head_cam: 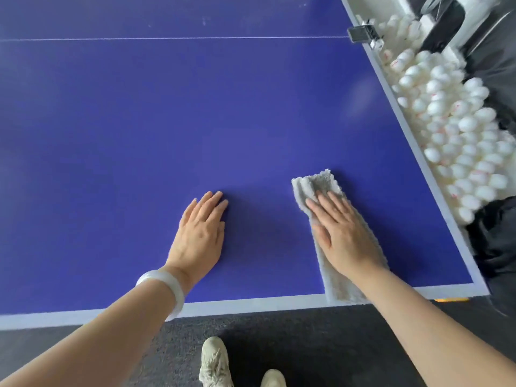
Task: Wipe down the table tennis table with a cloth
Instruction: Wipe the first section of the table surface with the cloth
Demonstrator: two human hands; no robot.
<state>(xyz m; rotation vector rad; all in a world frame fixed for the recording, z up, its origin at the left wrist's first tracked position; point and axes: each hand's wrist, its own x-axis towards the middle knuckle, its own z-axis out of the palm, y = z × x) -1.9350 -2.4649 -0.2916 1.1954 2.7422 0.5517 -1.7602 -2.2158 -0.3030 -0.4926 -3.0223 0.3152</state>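
Cloth [329,219]: a pale folded towel lying flat near the blue table [139,121] corner, pressed beneath the right hand [344,233], fingers straight. Left hand [199,236] rests flat on bare tabletop beside it, holding nothing.

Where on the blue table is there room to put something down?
The table tennis table is bare beyond both hands up to the thin white line, and left of the left hand. A narrower gap lies between the left hand and the cloth under the right hand. Past the right edge white balls crowd together.
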